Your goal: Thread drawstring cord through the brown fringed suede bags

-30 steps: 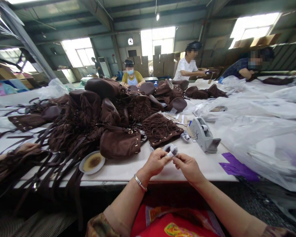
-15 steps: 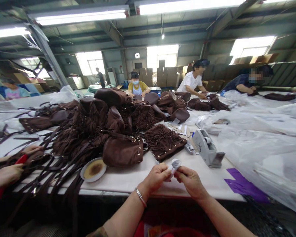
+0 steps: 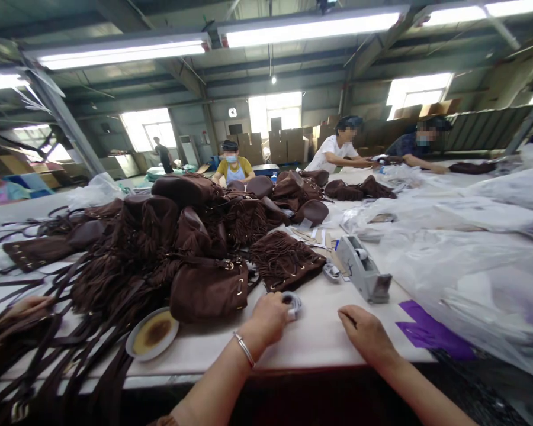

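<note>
The left hand (image 3: 269, 319) has its fingers closed on a small white roll (image 3: 293, 303) on the white surface (image 3: 320, 337), beside a brown suede bag (image 3: 209, 290). The right hand (image 3: 366, 334) lies flat nearby, fingers together, holding nothing.

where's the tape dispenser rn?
Head view, right of centre: the grey tape dispenser stands on the white table, beyond the right hand, between the fringed brown bag and the clear plastic sheeting.
</note>
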A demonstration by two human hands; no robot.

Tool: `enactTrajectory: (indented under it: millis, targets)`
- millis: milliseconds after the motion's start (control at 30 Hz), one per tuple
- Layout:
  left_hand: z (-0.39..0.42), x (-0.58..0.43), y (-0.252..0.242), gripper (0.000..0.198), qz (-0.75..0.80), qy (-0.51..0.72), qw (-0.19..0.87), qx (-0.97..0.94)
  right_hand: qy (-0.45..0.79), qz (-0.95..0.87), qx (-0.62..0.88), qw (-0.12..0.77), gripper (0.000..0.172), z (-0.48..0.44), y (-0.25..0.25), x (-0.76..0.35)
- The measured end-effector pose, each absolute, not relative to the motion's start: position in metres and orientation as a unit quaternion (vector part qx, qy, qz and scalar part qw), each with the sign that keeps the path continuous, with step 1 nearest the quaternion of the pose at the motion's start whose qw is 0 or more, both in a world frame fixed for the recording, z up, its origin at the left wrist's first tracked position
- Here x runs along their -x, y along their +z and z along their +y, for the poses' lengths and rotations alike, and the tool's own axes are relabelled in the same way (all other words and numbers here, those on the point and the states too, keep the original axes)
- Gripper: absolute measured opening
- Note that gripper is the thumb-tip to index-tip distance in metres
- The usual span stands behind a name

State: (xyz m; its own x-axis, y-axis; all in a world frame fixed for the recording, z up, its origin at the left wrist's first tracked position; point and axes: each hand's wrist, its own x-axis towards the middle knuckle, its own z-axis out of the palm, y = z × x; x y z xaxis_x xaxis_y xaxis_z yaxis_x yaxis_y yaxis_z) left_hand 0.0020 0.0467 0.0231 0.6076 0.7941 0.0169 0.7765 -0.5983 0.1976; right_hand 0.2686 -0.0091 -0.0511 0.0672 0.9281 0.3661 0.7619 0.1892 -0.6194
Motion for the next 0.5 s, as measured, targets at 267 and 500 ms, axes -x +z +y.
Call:
enactTrajectory:
  millis: [267, 500]
  targets:
    - [0.126, -0.053, 0.068, 0.009, 0.456, 0.174, 0.047, -0.872, -0.006, -0.743, 0.605, 0.287, 0.028, -0.015, -0.071, -0.272]
    - [0.147, -0.094, 0.066, 0.014, 0.480, 0.190, 0.103, -0.850, 0.032, -0.739, 0.580, 0.343, 0.024, -0.017, -0.074, -0.277]
